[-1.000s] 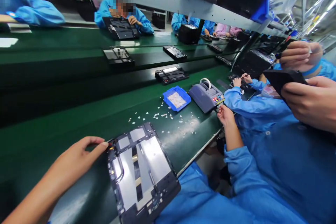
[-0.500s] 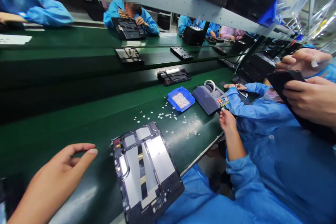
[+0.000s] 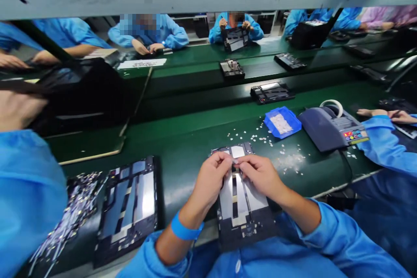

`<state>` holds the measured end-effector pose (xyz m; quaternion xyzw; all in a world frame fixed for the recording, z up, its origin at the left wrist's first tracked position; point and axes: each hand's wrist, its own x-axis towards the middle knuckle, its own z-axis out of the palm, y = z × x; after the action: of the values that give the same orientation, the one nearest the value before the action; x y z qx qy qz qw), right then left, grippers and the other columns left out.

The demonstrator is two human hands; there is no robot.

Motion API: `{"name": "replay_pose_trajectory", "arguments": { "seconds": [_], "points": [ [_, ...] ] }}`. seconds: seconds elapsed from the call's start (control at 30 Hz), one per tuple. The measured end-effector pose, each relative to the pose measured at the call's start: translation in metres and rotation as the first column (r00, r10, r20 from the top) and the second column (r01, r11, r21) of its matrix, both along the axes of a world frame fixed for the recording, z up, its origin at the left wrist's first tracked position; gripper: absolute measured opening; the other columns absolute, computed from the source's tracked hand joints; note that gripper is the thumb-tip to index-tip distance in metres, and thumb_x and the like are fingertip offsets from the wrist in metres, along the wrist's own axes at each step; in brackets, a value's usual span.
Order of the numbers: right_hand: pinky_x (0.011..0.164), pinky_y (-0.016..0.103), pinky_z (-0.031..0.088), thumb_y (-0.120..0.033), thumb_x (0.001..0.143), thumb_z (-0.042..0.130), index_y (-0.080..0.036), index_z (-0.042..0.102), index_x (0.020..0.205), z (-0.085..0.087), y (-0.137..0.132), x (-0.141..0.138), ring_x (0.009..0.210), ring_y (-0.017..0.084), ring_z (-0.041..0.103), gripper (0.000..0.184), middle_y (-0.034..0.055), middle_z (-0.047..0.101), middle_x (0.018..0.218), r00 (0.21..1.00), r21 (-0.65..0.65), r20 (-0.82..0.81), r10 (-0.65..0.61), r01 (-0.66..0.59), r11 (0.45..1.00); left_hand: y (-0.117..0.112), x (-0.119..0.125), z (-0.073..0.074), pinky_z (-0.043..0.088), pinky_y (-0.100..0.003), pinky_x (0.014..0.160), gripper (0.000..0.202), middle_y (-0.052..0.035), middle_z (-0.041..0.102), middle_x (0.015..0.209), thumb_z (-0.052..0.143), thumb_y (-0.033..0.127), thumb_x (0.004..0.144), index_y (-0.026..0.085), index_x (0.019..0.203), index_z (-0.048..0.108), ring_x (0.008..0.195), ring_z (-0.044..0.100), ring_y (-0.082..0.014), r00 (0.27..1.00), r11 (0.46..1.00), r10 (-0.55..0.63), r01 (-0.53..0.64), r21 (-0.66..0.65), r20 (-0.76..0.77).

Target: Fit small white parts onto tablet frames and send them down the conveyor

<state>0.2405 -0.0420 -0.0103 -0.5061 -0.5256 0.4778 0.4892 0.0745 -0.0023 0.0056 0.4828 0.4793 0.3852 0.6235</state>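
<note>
Left hand (image 3: 210, 180) now meets right hand (image 3: 260, 176), both pinched over tablet frame (image 3: 245, 222).

Open tablet frame (image 3: 243, 208) flat on belt

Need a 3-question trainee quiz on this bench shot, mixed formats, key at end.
1. True or false: the blue bin holds small white pieces.
2. The left hand and right hand pinch fingertips together above: A) tape dispenser, B) open tablet chassis, C) blue bin.
3. Fill in: a second open tablet chassis lies to the person's ____ on the green belt.
Key: 1 true; 2 B; 3 left.
</note>
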Motion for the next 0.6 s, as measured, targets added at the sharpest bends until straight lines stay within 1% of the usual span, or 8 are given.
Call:
{"name": "replay_pose_trajectory", "arguments": {
  "seconds": [0.07, 0.13, 0.17, 0.23, 0.3, 0.37, 0.47, 0.6],
  "points": [
    [0.065, 0.028, 0.054, -0.032, 0.097, 0.059, -0.021, 0.079, 0.104, -0.002, 0.007, 0.006, 0.068, 0.016, 0.068, 0.024, 0.0033, 0.078, 0.086, 0.990, 0.047, 0.139, 0.006, -0.013, 0.999, 0.002, -0.023, 0.000, 0.041, -0.025, 0.058, 0.019, 0.0023, 0.056, 0.067, 0.060, 0.039, 0.089, 0.021, 0.086, 0.061, 0.059, 0.049, -0.0128, 0.990, 0.992, 0.101, -0.092, 0.084, -0.101],
    [0.076, 0.032, 0.056, -0.028, 0.099, 0.057, -0.022, 0.079, 0.106, -0.004, 0.018, 0.015, 0.083, 0.019, 0.072, 0.024, 0.0055, 0.080, 0.096, 0.936, 0.167, 0.353, -0.023, -0.039, 0.985, 0.006, -0.047, 0.004, 0.048, -0.028, 0.068, 0.017, -0.0021, 0.066, 0.079, 0.057, 0.037, 0.091, 0.022, 0.085, 0.061, 0.072, 0.059, -0.0168, 0.951, 0.974, 0.147, -0.092, 0.207, -0.271],
    [0.083, 0.034, 0.056, -0.025, 0.100, 0.055, -0.022, 0.079, 0.107, -0.005, 0.025, 0.019, 0.091, 0.020, 0.072, 0.025, 0.0067, 0.079, 0.100, 0.884, 0.240, 0.467, -0.033, -0.091, 0.967, 0.008, -0.056, 0.007, 0.051, -0.032, 0.076, 0.017, -0.0049, 0.072, 0.090, 0.056, 0.036, 0.092, 0.022, 0.084, 0.061, 0.083, 0.064, -0.0197, 0.919, 0.963, 0.130, -0.028, 0.266, -0.373],
    [0.091, 0.037, 0.053, -0.021, 0.103, 0.052, -0.021, 0.077, 0.114, -0.006, 0.041, 0.022, 0.099, 0.022, 0.069, 0.028, 0.0087, 0.077, 0.107, 0.741, 0.329, 0.671, -0.027, -0.265, 0.906, 0.013, -0.067, 0.011, 0.052, -0.040, 0.093, 0.016, -0.0084, 0.076, 0.110, 0.055, 0.033, 0.093, 0.023, 0.083, 0.062, 0.106, 0.067, -0.0262, 0.813, 0.913, 0.055, 0.194, 0.358, -0.580],
    [0.089, 0.036, 0.050, -0.018, 0.105, 0.050, -0.020, 0.074, 0.123, -0.006, 0.056, 0.019, 0.096, 0.021, 0.065, 0.030, 0.0095, 0.075, 0.108, 0.588, 0.330, 0.808, -0.028, -0.413, 0.849, 0.017, -0.069, 0.011, 0.048, -0.049, 0.104, 0.017, -0.0102, 0.074, 0.125, 0.052, 0.028, 0.095, 0.023, 0.083, 0.063, 0.123, 0.062, -0.0309, 0.676, 0.815, 0.010, 0.421, 0.398, -0.737],
    [0.083, 0.034, 0.047, -0.018, 0.105, 0.051, -0.020, 0.071, 0.129, -0.007, 0.069, 0.012, 0.091, 0.021, 0.059, 0.032, 0.0094, 0.072, 0.108, 0.467, 0.298, 0.883, -0.046, -0.481, 0.825, 0.020, -0.064, 0.008, 0.046, -0.054, 0.107, 0.017, -0.0125, 0.070, 0.135, 0.050, 0.023, 0.096, 0.023, 0.086, 0.064, 0.129, 0.059, -0.0335, 0.558, 0.726, 0.006, 0.569, 0.387, -0.830],
    [0.078, 0.033, 0.042, -0.019, 0.106, 0.052, -0.023, 0.069, 0.134, -0.009, 0.080, 0.004, 0.089, 0.021, 0.054, 0.033, 0.0094, 0.068, 0.110, 0.366, 0.260, 0.929, -0.056, -0.536, 0.803, 0.023, -0.055, 0.002, 0.048, -0.054, 0.104, 0.017, -0.0152, 0.067, 0.139, 0.050, 0.019, 0.095, 0.021, 0.090, 0.066, 0.123, 0.062, -0.0336, 0.459, 0.663, 0.013, 0.661, 0.351, -0.888],
    [0.080, 0.034, 0.041, -0.018, 0.105, 0.052, -0.022, 0.069, 0.131, -0.011, 0.081, 0.003, 0.092, 0.022, 0.051, 0.031, 0.0103, 0.066, 0.107, 0.293, 0.219, 0.955, -0.046, -0.594, 0.774, 0.025, -0.051, 0.000, 0.048, -0.053, 0.105, 0.021, -0.0154, 0.069, 0.137, 0.049, 0.014, 0.093, 0.020, 0.098, 0.069, 0.119, 0.064, -0.0330, 0.418, 0.638, 0.031, 0.691, 0.340, -0.908]
  ]
}}
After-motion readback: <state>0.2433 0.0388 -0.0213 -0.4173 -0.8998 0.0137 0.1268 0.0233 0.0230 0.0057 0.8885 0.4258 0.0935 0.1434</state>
